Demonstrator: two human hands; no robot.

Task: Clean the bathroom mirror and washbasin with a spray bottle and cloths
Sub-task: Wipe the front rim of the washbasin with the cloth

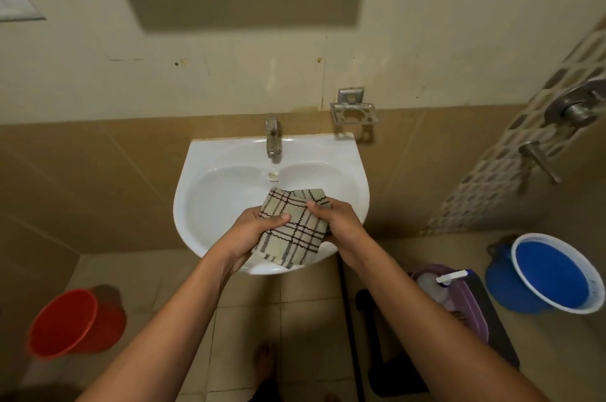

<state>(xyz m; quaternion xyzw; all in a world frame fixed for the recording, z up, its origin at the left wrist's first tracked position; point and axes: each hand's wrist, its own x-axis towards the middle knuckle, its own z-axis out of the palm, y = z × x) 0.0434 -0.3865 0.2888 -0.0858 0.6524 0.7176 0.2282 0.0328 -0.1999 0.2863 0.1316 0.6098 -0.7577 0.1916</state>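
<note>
Both hands hold a checked cloth (293,224) over the front of the white basin (210,204): left hand (259,227) grips its left edge, thumb on top and fingers curled under, right hand (337,221) pinches the right edge the same way. Tap (273,136) sits at the basin's back, an empty metal soap holder (353,113) on the wall to its right. On the floor: red bucket (75,323) left, blue bucket (551,273) right (white spray bottle (439,283) in a purple tub beside it).
</note>
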